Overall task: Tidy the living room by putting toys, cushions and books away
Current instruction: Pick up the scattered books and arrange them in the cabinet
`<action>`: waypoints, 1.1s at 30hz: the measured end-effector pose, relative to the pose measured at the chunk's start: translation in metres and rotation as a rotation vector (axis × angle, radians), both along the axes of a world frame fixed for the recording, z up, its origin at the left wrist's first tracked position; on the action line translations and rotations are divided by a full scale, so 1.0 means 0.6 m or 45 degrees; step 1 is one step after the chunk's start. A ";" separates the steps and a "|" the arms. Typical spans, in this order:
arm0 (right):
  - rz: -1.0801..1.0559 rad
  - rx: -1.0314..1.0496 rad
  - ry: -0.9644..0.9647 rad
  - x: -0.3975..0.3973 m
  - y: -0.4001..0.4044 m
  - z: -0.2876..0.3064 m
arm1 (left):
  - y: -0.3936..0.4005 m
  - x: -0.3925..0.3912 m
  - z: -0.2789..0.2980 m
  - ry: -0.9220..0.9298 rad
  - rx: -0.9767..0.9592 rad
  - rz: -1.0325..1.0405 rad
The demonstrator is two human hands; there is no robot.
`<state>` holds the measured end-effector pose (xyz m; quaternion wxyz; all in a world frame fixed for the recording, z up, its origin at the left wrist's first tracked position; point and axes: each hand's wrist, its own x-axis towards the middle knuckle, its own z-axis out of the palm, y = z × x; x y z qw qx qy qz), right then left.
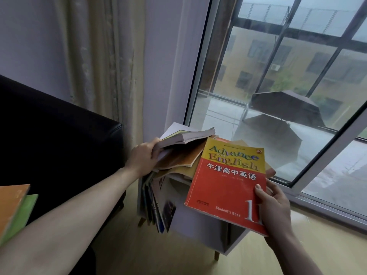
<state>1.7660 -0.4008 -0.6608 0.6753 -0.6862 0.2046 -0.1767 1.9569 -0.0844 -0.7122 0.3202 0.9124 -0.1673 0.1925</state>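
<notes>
Currently the step in hand appears to be adding one more book to the pile on top of a small white shelf unit (200, 221), which stands between a black sofa (59, 135) and the window (278, 76). Beyond the fingertips of both hands lies the stack of books (178, 155), loose and fanned, with several covers overhanging the shelf top; below the fingers, further books (156, 205) stand leaning in the open compartment. The left hand (145, 157) grips the upper books of the stack, fingers curled round their near edge and lifting them so a gap opens beneath. The right hand (276, 207) grips the red and yellow English textbook (228, 185) at its lower right corner, thumb on the cover and the other fingers hidden under it; the far edge of the book rests over the stack. To do this well, judge the gap first: keep the left fingers clenched on the raised books, slide the textbook flat toward the left fingertips, then square the spines before letting go. The pile looks unstable, so a hasty release could tip books toward the floor. Two more books (14, 211), orange and green, lie well behind the left wrist.
</notes>
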 end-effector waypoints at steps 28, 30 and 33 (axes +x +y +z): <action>0.302 0.315 -0.322 -0.037 0.031 0.068 | 0.138 -0.204 0.206 -0.338 -0.790 0.241; 0.421 0.307 -0.312 -0.040 0.047 0.073 | 0.177 -0.249 0.211 -0.331 -0.816 0.227; 0.588 0.275 -0.241 -0.038 0.075 0.077 | 0.227 -0.317 0.207 -0.278 -0.813 0.190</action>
